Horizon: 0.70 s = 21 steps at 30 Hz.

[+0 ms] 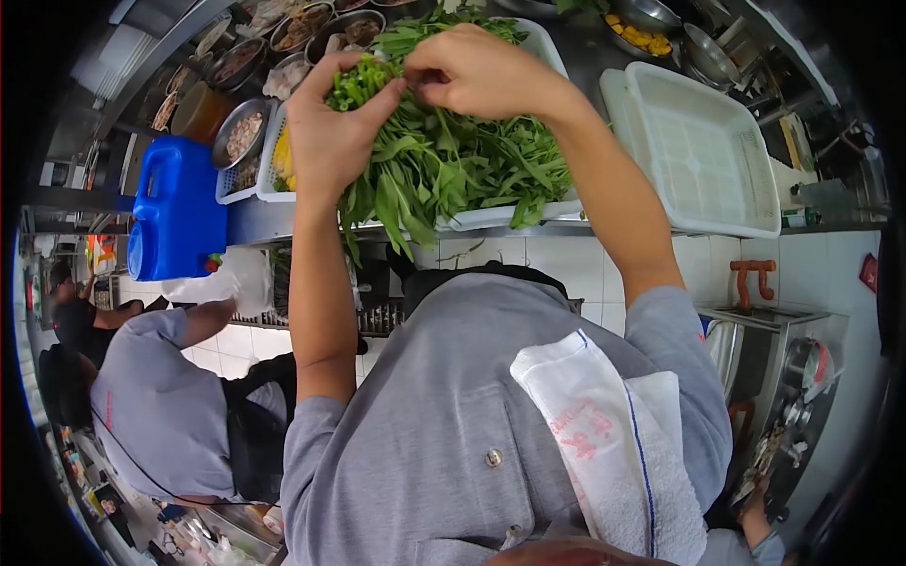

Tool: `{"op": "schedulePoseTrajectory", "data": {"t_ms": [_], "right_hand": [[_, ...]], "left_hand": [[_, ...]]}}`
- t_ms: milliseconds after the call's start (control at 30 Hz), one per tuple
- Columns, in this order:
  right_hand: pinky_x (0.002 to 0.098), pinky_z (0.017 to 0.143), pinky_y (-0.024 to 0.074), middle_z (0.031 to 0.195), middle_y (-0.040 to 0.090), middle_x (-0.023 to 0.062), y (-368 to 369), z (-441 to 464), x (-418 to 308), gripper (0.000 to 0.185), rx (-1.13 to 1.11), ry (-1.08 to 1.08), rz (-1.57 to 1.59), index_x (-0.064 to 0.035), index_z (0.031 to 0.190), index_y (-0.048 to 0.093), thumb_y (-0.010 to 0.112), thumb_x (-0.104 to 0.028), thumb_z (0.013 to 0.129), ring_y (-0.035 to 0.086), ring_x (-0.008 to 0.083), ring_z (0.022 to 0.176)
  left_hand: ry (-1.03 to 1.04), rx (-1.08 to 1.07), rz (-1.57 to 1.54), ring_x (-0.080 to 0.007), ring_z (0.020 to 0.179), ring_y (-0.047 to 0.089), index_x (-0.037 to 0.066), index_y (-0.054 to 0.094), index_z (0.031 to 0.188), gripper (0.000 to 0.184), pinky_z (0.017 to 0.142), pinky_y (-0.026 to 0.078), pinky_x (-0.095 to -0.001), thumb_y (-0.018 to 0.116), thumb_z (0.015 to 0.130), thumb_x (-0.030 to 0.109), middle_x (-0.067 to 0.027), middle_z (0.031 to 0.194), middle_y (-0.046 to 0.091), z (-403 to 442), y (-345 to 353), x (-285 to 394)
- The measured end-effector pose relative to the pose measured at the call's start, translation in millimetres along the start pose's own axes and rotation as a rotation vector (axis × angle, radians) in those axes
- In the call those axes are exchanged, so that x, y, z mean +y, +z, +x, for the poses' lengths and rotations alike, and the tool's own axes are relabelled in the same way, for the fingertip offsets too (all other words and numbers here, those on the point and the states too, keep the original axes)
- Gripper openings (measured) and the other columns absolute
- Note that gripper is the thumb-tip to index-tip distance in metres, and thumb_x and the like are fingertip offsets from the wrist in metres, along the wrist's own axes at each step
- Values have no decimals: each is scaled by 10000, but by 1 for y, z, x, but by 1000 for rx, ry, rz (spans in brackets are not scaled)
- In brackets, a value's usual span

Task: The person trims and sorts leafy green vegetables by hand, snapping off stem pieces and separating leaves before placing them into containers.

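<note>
My left hand [330, 132] is wrapped round a bunch of water spinach [363, 85], whose cut stem ends point up between thumb and fingers. Long leaves hang from the bunch below that hand. Close beside the stem ends, my right hand [486, 75] is closed in a pinch; what its fingertips hold is hidden. More loose leafy greens [472, 165] are heaped under both hands in a white tray [547, 47], spilling over its near edge.
White plastic baskets [703, 151] stand to the right. At left are a blue jug [179, 208] and a metal bowl of chopped food [243, 137]. Yellow pieces [642, 38] fill a bowl at the back. Another person in grey [165, 406] is at lower left.
</note>
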State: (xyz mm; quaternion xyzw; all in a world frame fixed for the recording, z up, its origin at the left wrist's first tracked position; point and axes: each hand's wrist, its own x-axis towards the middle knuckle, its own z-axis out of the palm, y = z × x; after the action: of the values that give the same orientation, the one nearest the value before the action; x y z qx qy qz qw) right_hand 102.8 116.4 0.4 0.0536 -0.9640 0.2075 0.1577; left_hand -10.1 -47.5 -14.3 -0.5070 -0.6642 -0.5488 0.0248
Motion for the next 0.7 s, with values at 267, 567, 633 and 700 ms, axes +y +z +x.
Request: {"op": "schedulePoseTrajectory", "data": {"t_ms": [267, 567, 633, 700], "right_hand": [[413, 738, 527, 858, 682, 194, -42, -12, -2, 162, 135, -6, -33, 17, 900, 703, 662, -51, 759, 662, 367, 798], [300, 623, 504, 867, 703, 53, -76, -65, 37, 327, 196, 372, 384, 16, 1159, 675, 624, 15, 837, 616, 144, 681], [276, 609, 485, 838, 683, 11, -83, -71, 39, 253, 185, 434, 386, 7, 1105, 685, 647, -1, 855, 589, 108, 687], [276, 588, 478, 798, 683, 26, -83, -69, 35, 119, 179, 496, 416, 6, 967, 682, 662, -7, 850, 592, 111, 671]], "left_hand": [[-78, -215, 192, -102, 771, 592, 9, 650, 976, 288, 725, 490, -270, 800, 760, 125, -32, 850, 668, 0, -5, 0], [-175, -111, 45, -70, 749, 591, 12, 632, 954, 238, 689, 498, -251, 790, 788, 77, -8, 841, 666, -2, -37, -15], [-205, -93, -55, -71, 739, 591, 9, 631, 949, 221, 683, 505, -246, 782, 797, 60, -12, 843, 664, -1, -43, -13], [-209, -98, -106, -71, 733, 596, 11, 635, 949, 213, 670, 508, -237, 781, 798, 45, -15, 839, 665, -2, -43, -9]]}}
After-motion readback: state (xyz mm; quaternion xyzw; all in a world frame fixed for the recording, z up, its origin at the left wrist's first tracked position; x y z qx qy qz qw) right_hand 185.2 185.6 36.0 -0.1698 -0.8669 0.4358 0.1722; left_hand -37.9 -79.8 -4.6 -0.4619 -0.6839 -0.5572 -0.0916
